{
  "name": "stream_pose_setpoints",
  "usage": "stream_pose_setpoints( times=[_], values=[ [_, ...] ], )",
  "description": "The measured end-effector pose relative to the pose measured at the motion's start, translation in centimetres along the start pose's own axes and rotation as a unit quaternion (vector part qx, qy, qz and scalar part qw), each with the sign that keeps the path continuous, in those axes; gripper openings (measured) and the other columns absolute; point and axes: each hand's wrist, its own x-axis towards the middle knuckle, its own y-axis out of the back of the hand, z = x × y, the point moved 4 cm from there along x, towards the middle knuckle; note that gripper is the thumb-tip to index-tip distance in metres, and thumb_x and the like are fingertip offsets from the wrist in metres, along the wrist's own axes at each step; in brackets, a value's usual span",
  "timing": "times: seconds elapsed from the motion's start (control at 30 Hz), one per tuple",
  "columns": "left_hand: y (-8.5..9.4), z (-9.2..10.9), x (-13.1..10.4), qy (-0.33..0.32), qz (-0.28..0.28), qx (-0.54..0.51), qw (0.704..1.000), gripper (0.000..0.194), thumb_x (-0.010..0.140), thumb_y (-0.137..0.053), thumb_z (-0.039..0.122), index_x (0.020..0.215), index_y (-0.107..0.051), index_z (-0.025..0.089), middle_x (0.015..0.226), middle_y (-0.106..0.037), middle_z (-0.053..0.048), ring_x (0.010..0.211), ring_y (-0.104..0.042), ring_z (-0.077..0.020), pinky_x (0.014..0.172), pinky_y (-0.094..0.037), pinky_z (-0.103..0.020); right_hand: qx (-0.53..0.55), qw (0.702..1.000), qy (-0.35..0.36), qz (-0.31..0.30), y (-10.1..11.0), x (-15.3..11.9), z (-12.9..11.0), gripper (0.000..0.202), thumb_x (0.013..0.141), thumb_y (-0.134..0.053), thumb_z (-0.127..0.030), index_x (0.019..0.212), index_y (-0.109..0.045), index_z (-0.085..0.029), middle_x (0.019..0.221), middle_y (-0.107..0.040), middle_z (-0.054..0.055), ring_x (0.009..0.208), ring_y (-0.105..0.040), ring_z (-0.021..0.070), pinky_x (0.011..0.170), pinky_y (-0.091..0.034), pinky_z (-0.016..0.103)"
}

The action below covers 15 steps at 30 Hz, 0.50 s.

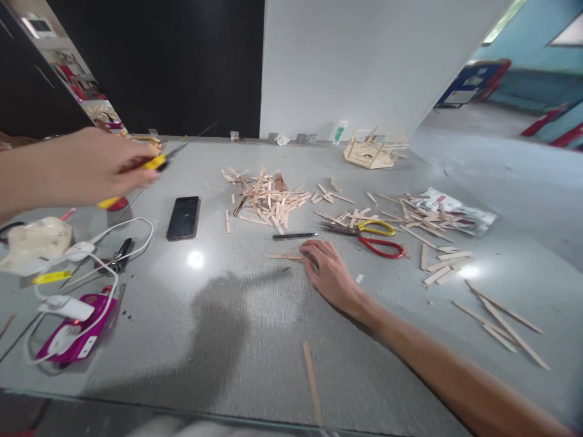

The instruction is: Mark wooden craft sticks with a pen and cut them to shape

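One wooden stick [285, 257] under right-hand fingertips [310, 252]

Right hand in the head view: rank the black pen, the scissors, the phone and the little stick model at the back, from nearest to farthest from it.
From the right hand:
1. Black pen, just beyond the fingers.
2. Scissors, to the right.
3. Phone, off to the left.
4. Stick model, at the table's far edge.

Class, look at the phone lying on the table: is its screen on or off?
Off: the phone lies flat, its screen plain black.

Grey table [255, 340] bears sticks [268, 200], scissors [368, 237], phone [183, 217]
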Motion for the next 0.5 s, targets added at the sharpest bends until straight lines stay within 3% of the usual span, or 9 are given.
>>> stream_pose_setpoints(
  times=[0.07, 0.1, 0.2, 0.27, 0.33, 0.43, 0.5],
  values=[
    [2.3, 5.9, -0.8, -0.097, 0.001, -0.146, 0.985, 0.050, 0.103, -0.042, 0.055, 0.116, -0.066, 0.013, 0.089, -0.067, 0.009, 0.088, -0.073, -0.0147, 0.090, -0.048, -0.028, 0.001, 1.000, 0.007, 0.001, -0.1, 0.0, 0.2, 0.026, 0.096, -0.051, -0.010, 0.111, -0.070, -0.020, 0.115, -0.072, 0.016, 0.111, -0.065, 0.0334, 0.101, -0.056, 0.055],
    [3.2, 9.0, -1.2, -0.155, 0.003, -0.231, 0.960, 0.041, 0.106, -0.043, 0.046, 0.115, -0.066, 0.013, 0.090, -0.069, 0.007, 0.085, -0.072, -0.0124, 0.084, -0.048, -0.024, 0.000, 1.000, 0.011, 0.001, -0.1, 0.0, 0.2, 0.026, 0.095, -0.052, -0.010, 0.111, -0.070, -0.020, 0.115, -0.072, 0.016, 0.111, -0.066, 0.0333, 0.100, -0.057, 0.055],
    [3.6, 17.4, -1.9, -0.258, -0.082, -0.450, 0.851, 0.027, 0.111, -0.039, 0.023, 0.111, -0.063, 0.012, 0.082, -0.066, 0.000, 0.069, -0.065, -0.0086, 0.067, -0.045, -0.020, -0.006, 1.000, 0.015, 0.005, -0.2, 0.0, 0.3, 0.026, 0.095, -0.053, -0.008, 0.110, -0.069, -0.020, 0.114, -0.072, 0.016, 0.110, -0.067, 0.0324, 0.098, -0.058, 0.054],
    [2.3, 21.4, -1.6, -0.248, -0.144, -0.560, 0.777, 0.025, 0.113, -0.038, 0.025, 0.105, -0.059, 0.015, 0.072, -0.058, 0.002, 0.057, -0.055, -0.0076, 0.058, -0.043, -0.023, -0.007, 1.000, 0.017, 0.012, 0.0, 0.0, 0.0, 0.026, 0.095, -0.052, -0.006, 0.110, -0.069, -0.020, 0.114, -0.072, 0.015, 0.110, -0.067, 0.0315, 0.099, -0.058, 0.054],
    [0.4, 24.7, -1.3, -0.272, -0.195, -0.618, 0.711, 0.028, 0.114, -0.043, 0.039, 0.100, -0.055, 0.018, 0.070, -0.055, 0.002, 0.055, -0.054, -0.0091, 0.056, -0.045, -0.025, -0.009, 1.000, 0.020, 0.016, 0.2, 0.0, -0.3, 0.027, 0.095, -0.051, -0.005, 0.110, -0.068, -0.020, 0.113, -0.073, 0.015, 0.110, -0.067, 0.0309, 0.100, -0.058, 0.053],
    [-2.8, 28.1, -1.0, -0.326, -0.253, -0.671, 0.616, 0.038, 0.111, -0.048, 0.053, 0.091, -0.049, 0.021, 0.066, -0.051, 0.005, 0.051, -0.050, -0.0086, 0.052, -0.044, -0.025, -0.024, 0.999, 0.021, 0.012, 0.1, 0.0, -0.4, 0.027, 0.095, -0.050, -0.005, 0.106, -0.068, -0.021, 0.111, -0.073, 0.014, 0.109, -0.068, 0.0308, 0.100, -0.059, 0.053],
    [-4.8, 29.5, -0.9, -0.366, -0.258, -0.679, 0.581, 0.042, 0.108, -0.051, 0.060, 0.092, -0.050, 0.020, 0.066, -0.051, 0.005, 0.051, -0.050, -0.0087, 0.050, -0.043, -0.024, -0.037, 0.999, 0.022, 0.007, -0.2, -0.1, -0.1, 0.025, 0.093, -0.051, -0.005, 0.099, -0.068, -0.023, 0.106, -0.074, 0.013, 0.109, -0.068, 0.0316, 0.101, -0.059, 0.054]
  ],
)
